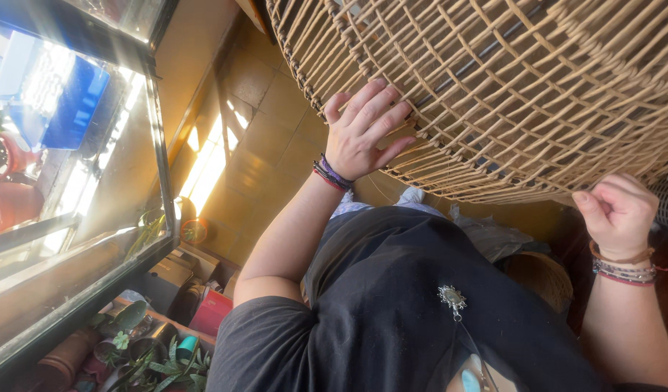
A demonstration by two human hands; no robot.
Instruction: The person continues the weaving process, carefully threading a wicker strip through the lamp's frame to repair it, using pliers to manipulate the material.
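Overhead, wicker basket [508, 94] against left hand [363, 134].

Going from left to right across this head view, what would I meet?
Terracotta pot → window frame → red box → left hand on the wicker basket → silver pendant → right hand, closed in a fist at the basket's edge.

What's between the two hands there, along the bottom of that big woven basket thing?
In the head view, only the wicker frame's lower woven edge runs from the left hand, flat on the weave, to the fisted right hand. Below it lies the person's black shirt.
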